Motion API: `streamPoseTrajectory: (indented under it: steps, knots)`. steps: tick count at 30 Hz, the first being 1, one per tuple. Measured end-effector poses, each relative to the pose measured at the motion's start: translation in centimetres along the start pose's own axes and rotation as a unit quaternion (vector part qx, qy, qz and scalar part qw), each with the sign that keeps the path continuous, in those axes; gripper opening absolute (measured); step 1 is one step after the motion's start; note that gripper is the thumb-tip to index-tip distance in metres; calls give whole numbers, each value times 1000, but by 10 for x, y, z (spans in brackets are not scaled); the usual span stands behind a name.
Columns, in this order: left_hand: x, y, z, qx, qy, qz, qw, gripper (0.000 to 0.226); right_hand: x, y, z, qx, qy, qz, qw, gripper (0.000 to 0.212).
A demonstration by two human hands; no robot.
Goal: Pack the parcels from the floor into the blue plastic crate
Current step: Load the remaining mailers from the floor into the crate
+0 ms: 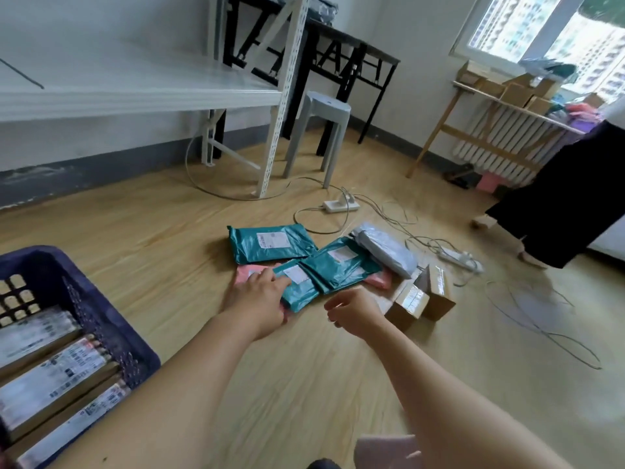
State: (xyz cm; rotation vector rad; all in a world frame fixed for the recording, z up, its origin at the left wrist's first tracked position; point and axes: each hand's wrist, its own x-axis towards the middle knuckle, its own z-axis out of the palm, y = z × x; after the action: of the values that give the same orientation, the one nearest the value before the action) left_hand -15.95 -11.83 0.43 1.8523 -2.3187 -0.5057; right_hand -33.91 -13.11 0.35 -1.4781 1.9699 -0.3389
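Observation:
The blue plastic crate (111, 319) stands at the lower left, with several cardboard boxes (57, 370) packed in it on edge. Parcels lie in a pile on the floor ahead: a large teal bag (270, 245), two smaller teal bags (304, 286) (341, 265), a pink bag (243, 274) under them, a grey bag (385, 248) and two small cardboard boxes (422, 299). My left hand (258, 296) rests on the pink bag and the edge of the nearest teal bag, fingers spread. My right hand (351, 311) hovers just right of it, fingers loosely curled, holding nothing.
Power strips (341, 204) and loose cables (541, 319) trail over the wood floor right of the pile. A white shelf rack (280, 96) and grey stool (324, 130) stand behind. Another person in dark clothes (568, 198) stands at the right, near a wooden table with boxes.

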Motion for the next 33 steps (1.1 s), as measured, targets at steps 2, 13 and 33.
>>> streamPoseTrajectory:
  steps: [2,13,33]
  knots:
    - [7,-12,3,8,-28,-18,999,60,21,1,6,-15,-1,3,1000,17]
    - [127,-54,68,-171,20,-159,972,61,165,20,71,181,-45,98,978,20]
    - [253,-145,212,-282,-70,-415,862,74,304,104,193,505,-48,362,782,18]
